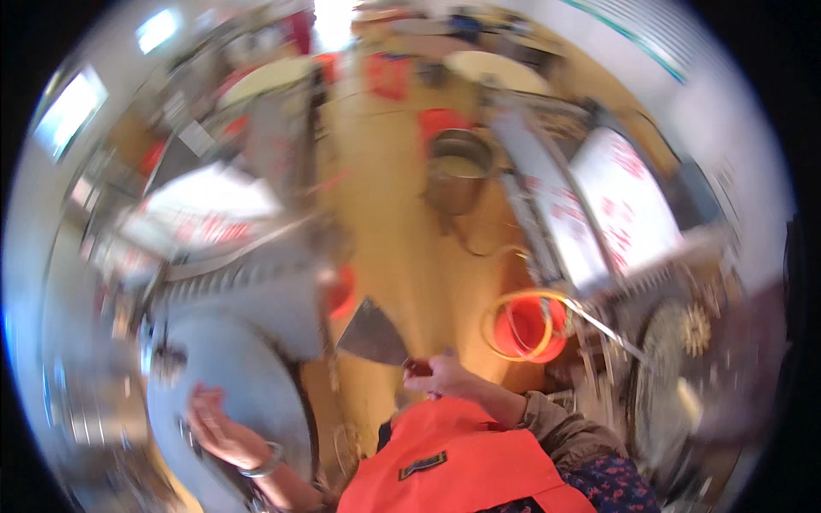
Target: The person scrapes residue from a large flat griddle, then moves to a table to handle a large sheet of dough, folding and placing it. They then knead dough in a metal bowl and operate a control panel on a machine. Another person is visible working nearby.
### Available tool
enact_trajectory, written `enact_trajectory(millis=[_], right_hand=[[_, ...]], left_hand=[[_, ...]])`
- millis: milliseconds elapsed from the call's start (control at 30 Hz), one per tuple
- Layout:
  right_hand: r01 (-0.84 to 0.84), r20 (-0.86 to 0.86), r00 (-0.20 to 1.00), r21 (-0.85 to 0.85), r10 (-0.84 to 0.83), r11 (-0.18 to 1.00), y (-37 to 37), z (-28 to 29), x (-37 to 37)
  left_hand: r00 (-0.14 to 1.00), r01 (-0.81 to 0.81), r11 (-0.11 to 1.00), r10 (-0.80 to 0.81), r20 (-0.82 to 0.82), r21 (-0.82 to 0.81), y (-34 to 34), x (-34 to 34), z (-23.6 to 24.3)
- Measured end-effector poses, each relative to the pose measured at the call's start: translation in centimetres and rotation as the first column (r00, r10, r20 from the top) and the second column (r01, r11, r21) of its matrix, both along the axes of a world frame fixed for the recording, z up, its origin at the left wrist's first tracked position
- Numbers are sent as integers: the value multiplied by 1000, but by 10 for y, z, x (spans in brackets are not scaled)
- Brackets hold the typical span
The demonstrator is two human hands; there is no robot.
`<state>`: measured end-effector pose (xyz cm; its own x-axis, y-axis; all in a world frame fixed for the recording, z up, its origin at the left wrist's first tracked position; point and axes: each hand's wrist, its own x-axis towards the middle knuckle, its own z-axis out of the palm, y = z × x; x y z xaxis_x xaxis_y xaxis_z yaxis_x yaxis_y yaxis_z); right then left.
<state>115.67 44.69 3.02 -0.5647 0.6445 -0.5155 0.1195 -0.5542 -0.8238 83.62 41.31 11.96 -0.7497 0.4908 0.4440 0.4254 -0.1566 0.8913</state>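
Note:
In front of my red apron, my right hand is closed round the dark handle of a scraper. Its wide, flat metal blade points forward and left, in the air over the floor. My left hand, with a bangle at the wrist, is above or at the near-left part of a large round grey griddle plate. Its fingers look stretched out with nothing in them, though motion blurs them. Whether the left hand touches the plate I cannot tell.
At right, a red bucket stands by a yellow hose loop. Further ahead sits a metal pot. Machines with white sheets line both sides of the yellowish aisle. Another dark round plate lies far right.

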Motion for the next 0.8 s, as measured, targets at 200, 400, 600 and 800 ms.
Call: enact_trajectory(millis=[200, 400, 600, 800], right_hand=[[387, 52, 918, 91, -393, 918, -62, 3, 82], [753, -2, 651, 133, -759, 645, -117, 3, 152], [886, 76, 293, 354, -953, 300, -185, 19, 209], [678, 193, -211, 735, -958, -1, -300, 44, 230]], left_hand=[[518, 854, 472, -808, 280, -217, 59, 133, -108], [308, 808, 190, -943, 125, -557, 56, 211, -128], [73, 703, 128, -991, -108, -700, 41, 291, -131], [-171, 772, -234, -972, 162, -591, 16, 359, -161]])
